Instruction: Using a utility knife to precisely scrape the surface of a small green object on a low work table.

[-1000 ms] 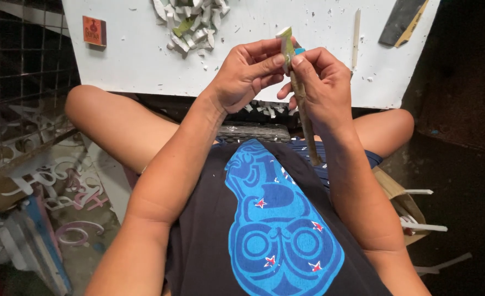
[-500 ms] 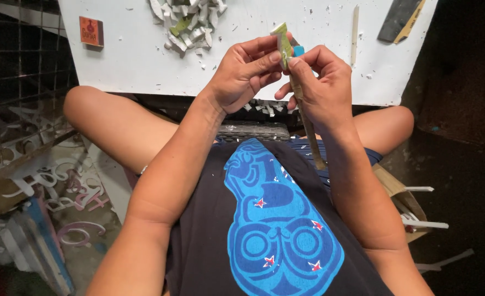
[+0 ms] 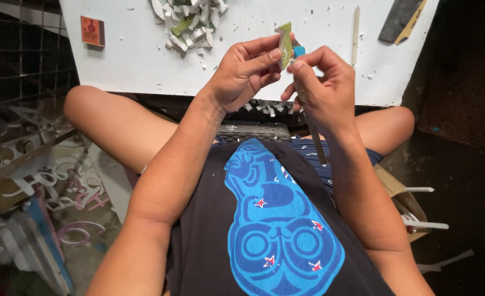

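A seated person's left hand (image 3: 242, 77) pinches a small green-faced foam piece (image 3: 285, 45) between thumb and forefinger, its long axis standing near upright, twelve to six o'clock, above the near edge of the white work board (image 3: 132, 60). The right hand (image 3: 322, 90), just beside it at three o'clock, closes thumb and fingers around a thin blade tool (image 3: 308, 109) whose blue-tipped end meets the piece's right edge; the shaft slants down toward five o'clock, over the lap. Both hands are nearly touching, the left bearing the piece.

A heap of white offcuts (image 3: 190, 22) lies at eleven o'clock, a thin wooden stick (image 3: 355, 27) at one o'clock, a small orange box (image 3: 92, 30) far to nine. Bare board lies between them.
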